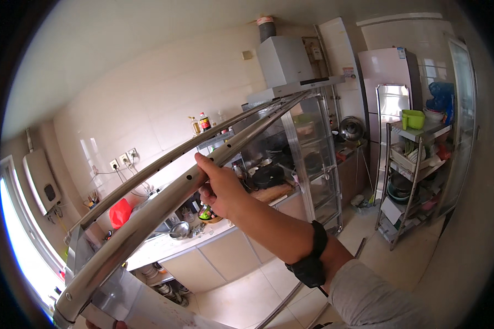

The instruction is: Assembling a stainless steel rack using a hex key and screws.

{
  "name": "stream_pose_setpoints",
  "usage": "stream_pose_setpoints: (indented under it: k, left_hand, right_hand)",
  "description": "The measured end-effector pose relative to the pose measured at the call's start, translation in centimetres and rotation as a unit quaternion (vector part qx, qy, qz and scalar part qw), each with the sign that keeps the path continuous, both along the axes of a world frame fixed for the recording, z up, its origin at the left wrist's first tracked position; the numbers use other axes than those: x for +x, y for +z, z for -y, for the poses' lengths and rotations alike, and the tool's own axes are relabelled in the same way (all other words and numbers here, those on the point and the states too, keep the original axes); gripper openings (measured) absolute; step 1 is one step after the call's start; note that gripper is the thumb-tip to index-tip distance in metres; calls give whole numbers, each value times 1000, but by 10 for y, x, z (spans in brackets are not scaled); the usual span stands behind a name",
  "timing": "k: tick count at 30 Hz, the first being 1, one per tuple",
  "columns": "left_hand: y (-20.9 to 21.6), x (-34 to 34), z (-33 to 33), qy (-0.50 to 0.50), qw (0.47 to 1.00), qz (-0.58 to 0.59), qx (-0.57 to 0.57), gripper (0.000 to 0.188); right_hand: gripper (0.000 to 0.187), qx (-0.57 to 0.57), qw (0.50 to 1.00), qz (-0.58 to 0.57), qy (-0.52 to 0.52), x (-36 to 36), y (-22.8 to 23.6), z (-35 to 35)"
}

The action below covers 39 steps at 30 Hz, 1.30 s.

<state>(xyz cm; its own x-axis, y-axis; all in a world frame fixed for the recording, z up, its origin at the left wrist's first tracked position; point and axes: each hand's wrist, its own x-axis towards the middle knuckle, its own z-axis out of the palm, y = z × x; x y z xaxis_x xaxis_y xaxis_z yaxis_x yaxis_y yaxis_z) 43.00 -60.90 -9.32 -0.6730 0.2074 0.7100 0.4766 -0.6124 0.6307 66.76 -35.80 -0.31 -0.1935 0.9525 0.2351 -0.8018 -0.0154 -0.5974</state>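
Two long shiny metal tubes run from the lower left up toward the range hood; the near metal tube [164, 211] has small dark holes along it. My right hand [219, 186] is closed around this tube, thumb against its side and fingers curled beneath. Beyond it, the second metal tube [159, 164] lies roughly alongside. Only slivers of my left hand [117, 325] show at the bottom edge, by the near tube's lower end; its grip is hidden. A whitish see-through panel [148, 301] is below that end.
Behind the tubes runs a kitchen counter [203, 233] with pans and bottles. A tall metal-framed rack with clear sides [315, 159] stands mid-room. At right are a loaded shelf cart [392, 214] and a fridge [373, 71]. Metal poles [282, 307] lie low near the floor.
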Motion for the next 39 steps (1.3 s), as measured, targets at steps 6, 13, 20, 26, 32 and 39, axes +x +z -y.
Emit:
stream_pose_setpoints:
  k: [6, 13, 20, 26, 32, 39]
  left_hand:
    - [7, -7, 4, 19, 998, -51, 18, 60]
    - [-1, -41, 1, 25, 999, -35, 7, 62]
    - [-16, -78, -4, 32, 999, -15, -15, 65]
    - [-14, -83, -22, -49, 998, -34, 5, 67]
    - [-20, -80, -38, -49, 999, -3, 15, 65]
    - [-10, -74, -34, -38, 998, -37, -32, 56]
  right_hand:
    - [33, 17, 999, -19, 33, -6, 7, -2]
    - [33, 29, 999, -16, 33, -27, 4, -9]
    - [30, 11, 998, 0, 59, -67, -10, -26]
    - [33, -10, 1000, 3, 2, -64, -4, -29]
    - [34, 19, 1000, -6, 9, -37, -8, -30]
    - [39, 16, 1000, 14, 3, -36, -13, -32]
